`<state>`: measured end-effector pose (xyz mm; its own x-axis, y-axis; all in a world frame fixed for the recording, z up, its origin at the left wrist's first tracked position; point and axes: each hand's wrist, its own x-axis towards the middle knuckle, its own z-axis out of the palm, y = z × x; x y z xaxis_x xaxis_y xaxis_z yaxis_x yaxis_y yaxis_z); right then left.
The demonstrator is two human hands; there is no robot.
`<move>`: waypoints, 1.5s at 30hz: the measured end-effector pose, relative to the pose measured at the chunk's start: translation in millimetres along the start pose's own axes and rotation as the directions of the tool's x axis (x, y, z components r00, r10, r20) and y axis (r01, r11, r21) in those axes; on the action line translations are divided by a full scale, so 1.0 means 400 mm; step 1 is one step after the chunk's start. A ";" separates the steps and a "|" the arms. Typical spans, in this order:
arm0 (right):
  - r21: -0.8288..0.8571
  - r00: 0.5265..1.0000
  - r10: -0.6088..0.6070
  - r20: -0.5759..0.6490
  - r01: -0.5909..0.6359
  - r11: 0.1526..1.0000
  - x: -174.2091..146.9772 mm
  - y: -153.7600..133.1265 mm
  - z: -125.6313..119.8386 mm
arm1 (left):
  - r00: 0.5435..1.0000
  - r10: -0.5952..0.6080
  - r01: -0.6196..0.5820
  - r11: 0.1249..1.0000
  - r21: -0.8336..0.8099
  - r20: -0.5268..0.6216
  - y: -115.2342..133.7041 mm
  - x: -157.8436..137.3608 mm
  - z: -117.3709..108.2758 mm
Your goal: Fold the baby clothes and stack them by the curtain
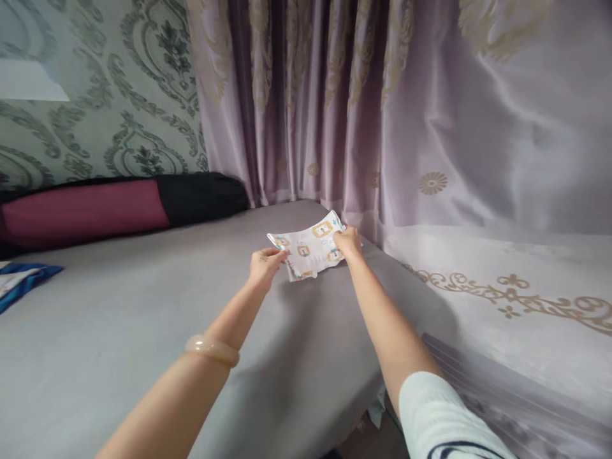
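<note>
A small white cloth [310, 250] with a yellow and teal cartoon print hangs between my two hands, a little above the grey bed sheet [143, 306]. It looks folded; whether it is a garment I cannot tell. My left hand [268, 263] pinches its left edge between thumb and fingers. On the right side, my right hand [348, 242] grips the opposite edge, thumb on top. The cloth sags slightly along its upper edge between the hands. A pale bangle [213, 350] circles my left forearm.
A long maroon and black bolster [90, 213] lies along the patterned wall at the back left. Blue and white fabric [26, 280] rests at the left edge. Purple curtains [296, 115] hang behind and to the right, close to the bed's edge.
</note>
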<state>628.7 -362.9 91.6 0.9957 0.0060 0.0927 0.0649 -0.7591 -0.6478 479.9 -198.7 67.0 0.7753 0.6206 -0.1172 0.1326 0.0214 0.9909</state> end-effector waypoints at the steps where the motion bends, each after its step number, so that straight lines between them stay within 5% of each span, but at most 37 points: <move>1: -0.036 0.999 0.008 -0.036 -0.010 0.999 -0.005 0.004 -0.001 | 1.000 -0.010 0.010 1.000 -0.017 0.012 -0.004 0.005 0.029; 11: -0.215 0.979 -0.064 -0.195 0.021 0.976 0.006 0.034 0.030 | 0.989 -0.103 0.113 0.989 -0.094 0.102 -0.057 0.055 0.203; 20: -0.288 0.977 -0.056 -0.204 -0.005 0.957 0.047 0.077 0.048 | 0.990 -0.103 0.101 0.995 0.023 0.097 -0.105 0.083 0.229; 24: -0.291 0.982 -0.052 -0.181 -0.003 0.957 0.050 0.091 0.061 | 0.994 0.001 -0.025 0.975 0.220 0.108 -0.117 0.084 0.216; 28: -0.297 0.984 -0.050 -0.173 -0.004 0.955 0.048 0.102 0.066 | 0.957 0.258 -0.287 0.777 0.560 0.133 -0.117 0.061 0.203; 32: -0.301 0.983 -0.033 -0.178 -0.022 0.953 0.046 0.107 0.066 | 0.831 0.481 -0.527 0.519 0.673 0.279 -0.122 0.032 0.203; 38: -0.291 0.981 -0.007 -0.195 -0.051 0.955 0.056 0.110 0.063 | 0.712 0.458 -0.694 0.344 0.633 0.532 -0.141 0.008 0.209; 45: -0.314 0.982 -0.007 -0.190 -0.054 0.948 0.073 0.130 0.067 | 0.700 0.397 -0.711 0.307 0.632 0.594 -0.167 0.004 0.215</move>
<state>663.0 -384.7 40.4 0.9644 -0.1124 0.2392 -0.0129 -0.9241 -0.3820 525.1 -266.5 -4.9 0.9619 -0.0229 0.2724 -0.1202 -0.9305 0.3461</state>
